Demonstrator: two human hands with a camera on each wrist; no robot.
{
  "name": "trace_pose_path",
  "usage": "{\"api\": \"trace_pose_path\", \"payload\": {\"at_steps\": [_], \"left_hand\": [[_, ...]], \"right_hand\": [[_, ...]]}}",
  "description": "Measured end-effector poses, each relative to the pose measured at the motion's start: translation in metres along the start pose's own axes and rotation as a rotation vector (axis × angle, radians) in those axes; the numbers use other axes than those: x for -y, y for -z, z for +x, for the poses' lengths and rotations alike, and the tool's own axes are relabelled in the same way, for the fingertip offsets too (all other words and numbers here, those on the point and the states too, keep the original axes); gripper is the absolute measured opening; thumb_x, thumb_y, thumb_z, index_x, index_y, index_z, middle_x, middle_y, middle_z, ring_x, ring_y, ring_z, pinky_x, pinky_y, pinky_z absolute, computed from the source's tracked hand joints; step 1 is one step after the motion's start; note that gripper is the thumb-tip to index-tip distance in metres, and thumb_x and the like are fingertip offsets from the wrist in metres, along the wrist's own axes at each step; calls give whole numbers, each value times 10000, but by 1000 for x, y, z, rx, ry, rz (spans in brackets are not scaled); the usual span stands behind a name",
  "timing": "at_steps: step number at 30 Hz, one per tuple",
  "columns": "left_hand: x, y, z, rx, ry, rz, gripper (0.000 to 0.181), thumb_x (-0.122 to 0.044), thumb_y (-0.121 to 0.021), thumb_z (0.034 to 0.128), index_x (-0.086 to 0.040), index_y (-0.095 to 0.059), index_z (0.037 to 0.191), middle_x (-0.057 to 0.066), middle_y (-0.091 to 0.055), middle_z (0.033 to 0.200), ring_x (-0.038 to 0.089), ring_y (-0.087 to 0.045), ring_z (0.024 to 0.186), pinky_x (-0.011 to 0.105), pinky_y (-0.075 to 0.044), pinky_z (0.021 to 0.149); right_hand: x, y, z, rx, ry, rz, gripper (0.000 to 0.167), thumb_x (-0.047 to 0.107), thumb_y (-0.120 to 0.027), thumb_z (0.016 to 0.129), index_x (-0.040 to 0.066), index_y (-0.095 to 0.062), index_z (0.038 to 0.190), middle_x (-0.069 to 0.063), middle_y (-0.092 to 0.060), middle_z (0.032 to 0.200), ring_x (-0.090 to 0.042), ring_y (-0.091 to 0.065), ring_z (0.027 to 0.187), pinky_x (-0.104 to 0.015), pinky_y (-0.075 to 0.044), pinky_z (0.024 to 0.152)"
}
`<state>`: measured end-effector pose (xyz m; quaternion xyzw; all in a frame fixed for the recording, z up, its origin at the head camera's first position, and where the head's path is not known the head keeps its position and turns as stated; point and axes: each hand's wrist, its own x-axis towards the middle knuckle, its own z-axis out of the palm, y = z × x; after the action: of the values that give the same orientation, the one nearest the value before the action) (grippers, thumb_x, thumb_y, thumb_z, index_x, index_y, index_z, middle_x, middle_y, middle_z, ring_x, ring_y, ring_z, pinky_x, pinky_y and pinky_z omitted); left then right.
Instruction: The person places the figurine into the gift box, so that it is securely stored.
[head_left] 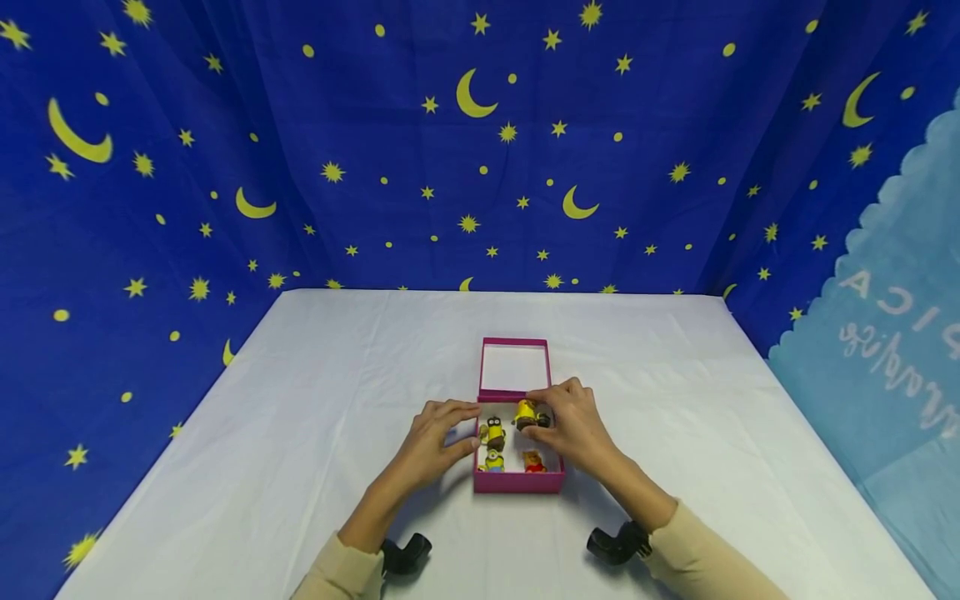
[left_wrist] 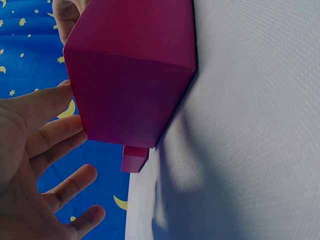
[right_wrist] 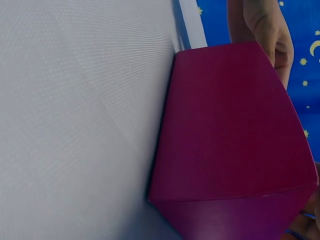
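Note:
A pink box (head_left: 517, 482) with a white inside stands on the table in the head view. Inside it, on the left, are two minion figurines, one at the middle (head_left: 495, 432) and one nearer the front (head_left: 493, 461). A bear figurine in red (head_left: 533, 462) is at the front right. My right hand (head_left: 573, 425) pinches another yellow minion figurine (head_left: 524, 412) at the box's back right, between thumb and fingers. My left hand (head_left: 435, 442) touches the box's left rim with extended fingers; the left wrist view shows these fingers (left_wrist: 52, 135) at the box edge.
Behind the box lies its pink-edged lid (head_left: 515, 367), white inside facing up. A white cloth covers the table (head_left: 360, 375). Blue star-and-moon curtains (head_left: 480, 167) surround it, with a light blue lettered cloth (head_left: 900, 333) at right. Black wrist mounts (head_left: 408, 554) sit on both wrists.

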<state>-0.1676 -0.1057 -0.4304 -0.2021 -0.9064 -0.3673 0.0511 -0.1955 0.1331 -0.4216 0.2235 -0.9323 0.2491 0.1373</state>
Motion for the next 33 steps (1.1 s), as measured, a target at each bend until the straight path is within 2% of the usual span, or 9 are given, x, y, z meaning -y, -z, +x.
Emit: {"api": "trace_pose_path", "payload": {"at_steps": [5,17,27,33], "left_hand": [[0,0,-1,-2,-2,-3,408,-199,-687,854,-119,-615,1247,-29,-584,1292,223,-462,1164,438,-328,919],[0,0,0,0,-1,-9,410,-222,-681,860,-122,-613,1252,-35,-581,1297,225,-458,1180,449,-327,935],[2,-1,0,-11,-10,-17,413,-216,-691,852,-111,-618,1245,-27,-590,1290,234,-462,1181,436,-327,924],[2,-2,0,-29,-27,-10,401,-195,-696,845,-101,-627,1229,-15,-598,1275,236,-474,1156,441,-334,910]], "right_hand": [[1,-3,1,13,7,-61,465,352,-810,714,134,-679,1104,9,-708,958,-170,-452,931,-349,-303,810],[2,-7,3,27,11,-126,464,375,-825,687,139,-705,1068,15,-726,941,-202,-453,970,-388,-301,833],[3,-9,4,29,28,-209,357,343,-829,691,163,-733,984,16,-741,917,-229,-456,965,-412,-296,833],[3,-11,5,31,38,-230,348,348,-832,683,180,-736,972,26,-746,910,-236,-460,961,-424,-299,832]]}}
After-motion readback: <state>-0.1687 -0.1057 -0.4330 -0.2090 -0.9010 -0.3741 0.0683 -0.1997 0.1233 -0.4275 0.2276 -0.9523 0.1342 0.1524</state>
